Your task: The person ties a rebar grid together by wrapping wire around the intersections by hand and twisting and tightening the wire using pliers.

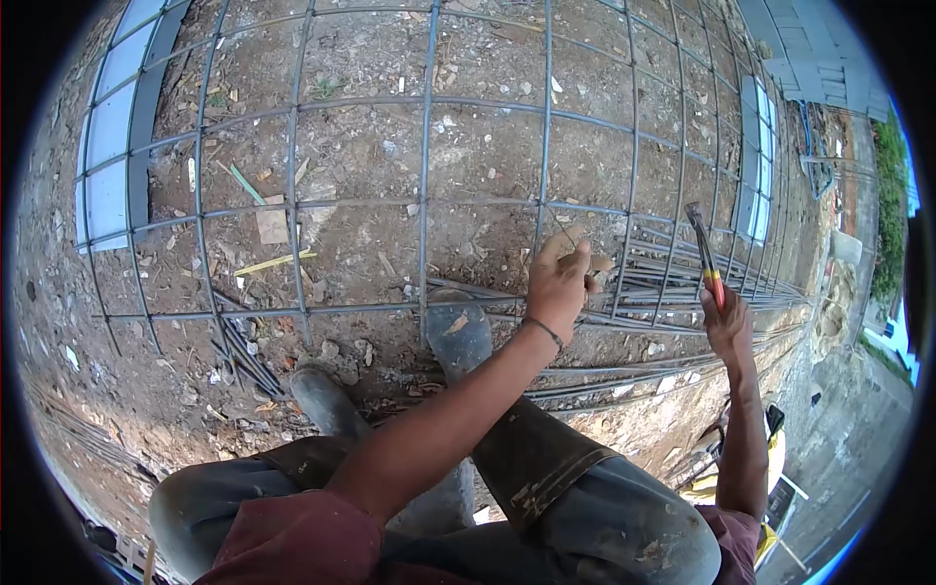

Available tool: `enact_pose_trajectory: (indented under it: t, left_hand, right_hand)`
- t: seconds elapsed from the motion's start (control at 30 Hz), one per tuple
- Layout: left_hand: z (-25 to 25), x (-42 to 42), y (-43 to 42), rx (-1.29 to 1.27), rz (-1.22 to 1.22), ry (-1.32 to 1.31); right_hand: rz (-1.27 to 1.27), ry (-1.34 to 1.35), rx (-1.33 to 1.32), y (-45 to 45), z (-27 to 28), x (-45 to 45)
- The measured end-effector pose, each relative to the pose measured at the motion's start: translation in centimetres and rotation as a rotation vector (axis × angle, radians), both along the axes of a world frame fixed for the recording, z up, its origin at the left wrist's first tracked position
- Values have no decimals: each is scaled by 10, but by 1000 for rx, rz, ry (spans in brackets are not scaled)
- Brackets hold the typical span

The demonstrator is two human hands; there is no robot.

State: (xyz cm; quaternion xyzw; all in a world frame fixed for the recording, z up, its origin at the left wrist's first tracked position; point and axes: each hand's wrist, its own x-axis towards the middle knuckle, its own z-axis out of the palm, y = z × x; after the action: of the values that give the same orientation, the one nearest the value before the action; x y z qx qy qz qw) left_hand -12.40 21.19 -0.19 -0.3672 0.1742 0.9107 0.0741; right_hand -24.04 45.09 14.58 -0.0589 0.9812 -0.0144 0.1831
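Observation:
A grid of steel bars (426, 156) spans the view above littered soil. My left hand (563, 280), with a dark band at the wrist, is at a bar crossing right of centre, its fingers pinched on a thin wire (563, 222). Out to the right, my right hand (726, 322) is closed round the red and yellow handles of a pair of pincers (709, 255). The pincers' metal head points up, away from me, over the right part of the grid.
Loose steel bars (673, 276) lie under the grid at right, and more (249, 353) at lower left. Light boards (107, 156) run beneath the left side, another (756, 161) beneath the right. My boots (458, 334) stand at the near edge.

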Motion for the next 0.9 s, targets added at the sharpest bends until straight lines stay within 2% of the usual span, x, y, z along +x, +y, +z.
enact_pose_trajectory:
  t: [0.03,0.07,0.13,0.17,0.2,0.3,0.33,0.4,0.57,0.63,0.77,0.83,0.9]
  left_hand:
    - [-3,-2,8,-86,41,52]
    - [-2,-5,9,-167,87,96]
    - [-3,-5,20,-144,61,43]
    - [-5,-6,27,-259,64,64]
    - [-5,-6,32,-376,66,85]
    - [0,-6,38,-463,41,97]
    - [-2,-5,41,-545,26,108]
    - [-6,-9,48,-535,5,110]
    - [-6,-8,52,-420,-11,153]
    - [-8,-7,52,-427,-15,152]
    - [-9,-8,52,-477,-23,144]
    - [-7,-9,51,-473,-22,143]
    - [-6,-8,48,-469,-25,141]
  right_hand:
    - [394,136,0,-17,10,-2]
    - [414,127,9,-34,14,-8]
    - [585,55,20,-71,16,-20]
    - [540,-63,153,-98,17,-23]
    - [561,-82,169,-115,7,-25]
    - [842,-68,315,-129,-17,-34]
    - [842,-68,316,-133,-20,-36]
    - [838,-132,202,-143,-25,-36]
    - [876,-176,87,-141,-36,-42]
    - [886,-238,133,-147,-34,-41]
    - [912,-181,158,-166,-26,-38]
    - [797,-208,367,-182,-15,-33]
    - [897,-141,385,-177,-12,-31]
